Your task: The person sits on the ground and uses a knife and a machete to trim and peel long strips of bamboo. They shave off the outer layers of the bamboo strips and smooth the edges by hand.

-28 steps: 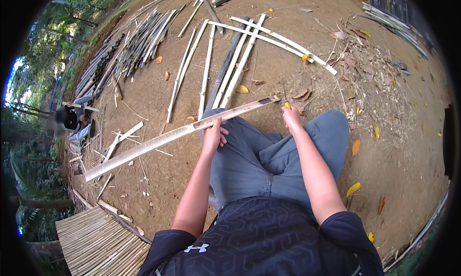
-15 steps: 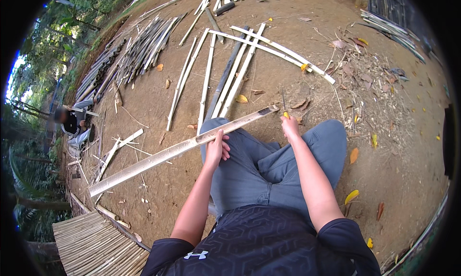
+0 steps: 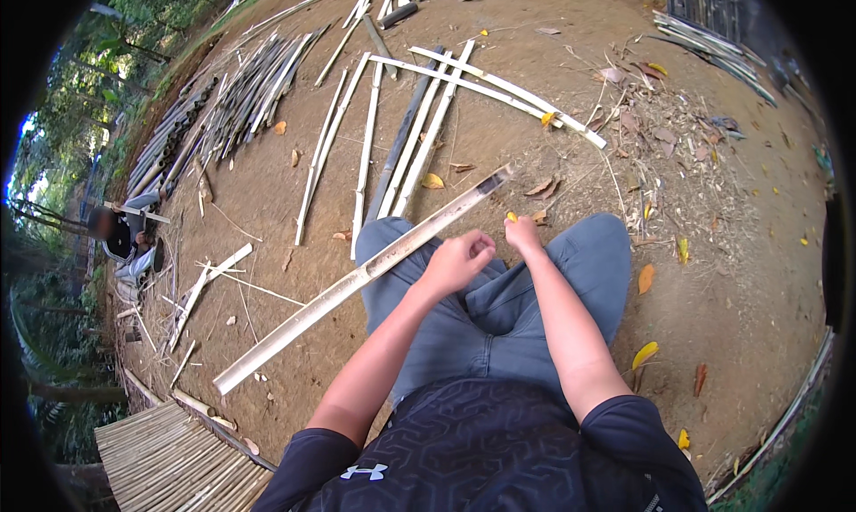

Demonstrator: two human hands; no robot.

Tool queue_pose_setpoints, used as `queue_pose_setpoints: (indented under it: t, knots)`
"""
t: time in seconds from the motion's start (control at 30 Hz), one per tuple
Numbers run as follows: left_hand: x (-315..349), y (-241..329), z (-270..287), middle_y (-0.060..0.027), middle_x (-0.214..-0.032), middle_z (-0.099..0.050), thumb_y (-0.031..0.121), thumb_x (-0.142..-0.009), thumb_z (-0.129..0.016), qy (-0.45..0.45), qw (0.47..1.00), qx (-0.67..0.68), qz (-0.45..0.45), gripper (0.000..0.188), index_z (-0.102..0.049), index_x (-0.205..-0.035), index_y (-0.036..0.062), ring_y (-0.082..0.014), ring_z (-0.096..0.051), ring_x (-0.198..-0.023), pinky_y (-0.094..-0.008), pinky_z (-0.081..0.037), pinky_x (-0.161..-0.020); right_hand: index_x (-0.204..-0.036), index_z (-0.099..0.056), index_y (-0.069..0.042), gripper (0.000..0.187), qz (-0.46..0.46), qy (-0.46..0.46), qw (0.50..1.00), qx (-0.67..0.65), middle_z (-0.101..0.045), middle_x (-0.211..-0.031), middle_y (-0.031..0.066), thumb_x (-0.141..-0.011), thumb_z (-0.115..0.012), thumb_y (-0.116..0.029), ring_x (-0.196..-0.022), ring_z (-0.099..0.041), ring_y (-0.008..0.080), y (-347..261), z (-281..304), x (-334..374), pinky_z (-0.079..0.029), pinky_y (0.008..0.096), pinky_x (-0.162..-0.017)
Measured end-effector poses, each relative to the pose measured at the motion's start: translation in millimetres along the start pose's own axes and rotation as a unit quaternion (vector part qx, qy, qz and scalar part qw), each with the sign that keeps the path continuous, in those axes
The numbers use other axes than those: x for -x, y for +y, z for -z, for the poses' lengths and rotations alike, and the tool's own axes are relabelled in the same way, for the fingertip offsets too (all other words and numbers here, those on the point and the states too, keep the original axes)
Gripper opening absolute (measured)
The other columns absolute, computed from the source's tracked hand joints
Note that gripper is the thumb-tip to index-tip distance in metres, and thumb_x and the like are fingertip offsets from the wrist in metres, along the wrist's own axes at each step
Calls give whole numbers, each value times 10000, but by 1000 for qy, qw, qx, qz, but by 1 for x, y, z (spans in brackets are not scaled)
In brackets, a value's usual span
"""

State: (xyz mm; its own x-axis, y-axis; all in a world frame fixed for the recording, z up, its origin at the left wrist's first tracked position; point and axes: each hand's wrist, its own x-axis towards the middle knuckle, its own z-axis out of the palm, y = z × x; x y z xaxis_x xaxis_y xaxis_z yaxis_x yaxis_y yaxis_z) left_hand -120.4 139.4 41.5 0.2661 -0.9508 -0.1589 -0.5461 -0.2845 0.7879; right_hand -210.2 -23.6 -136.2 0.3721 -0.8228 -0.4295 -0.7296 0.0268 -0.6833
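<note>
A long split bamboo piece point(image 3: 312, 312) lies slantwise across my left thigh, its hollow pale side up and a dark patch near its upper right end. My left hand point(image 3: 456, 264) is just beside the bamboo, over my lap, its fingers loosely curled and nothing visible in them. Close to it, above my right thigh, my right hand point(image 3: 522, 234) is closed around a yellow-handled knife point(image 3: 512, 216). Only a bit of the handle shows; I cannot make out the blade.
Pale bamboo strips point(image 3: 434, 129) lie on the dirt ahead, with two crossing them. Stacked poles point(image 3: 259, 89) stand farther left. Another person point(image 3: 132, 236) sits at the far left. A slatted bamboo panel point(image 3: 169, 458) is at lower left; dry leaves point(image 3: 664, 138) litter the right.
My left hand has let go of the bamboo and moved right, near my right hand. The bamboo's lower left end has swung down and right. The knife's blade no longer shows.
</note>
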Motion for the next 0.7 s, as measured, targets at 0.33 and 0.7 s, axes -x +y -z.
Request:
queue_pose_setpoints:
  t: [0.33, 0.7]
  knots:
    - [-28, -36, 31, -179, -1053, -630, 200, -783, -712, 127, 974, -186, -26, 311, -649, -1060, 75, -366, -602, -1037, -447, -486, -900, -1118, -677, -7, 421, -40, -17, 997, 62, -651, -1181, 248, -924, -573, -366, -1123, -619, 399, -22, 14, 23, -491, 482, -941]
    - [-35, -69, 5, -159, -1263, -563, 206, -735, -754, 76, 954, -288, -24, 510, -586, -1210, 122, -353, -520, -1204, -433, -403, -1037, -1070, -697, -10, 378, -43, -18, 997, 69, -684, -1105, 233, -922, -554, -328, -1064, -650, 396, -22, 10, 26, -516, 478, -903]
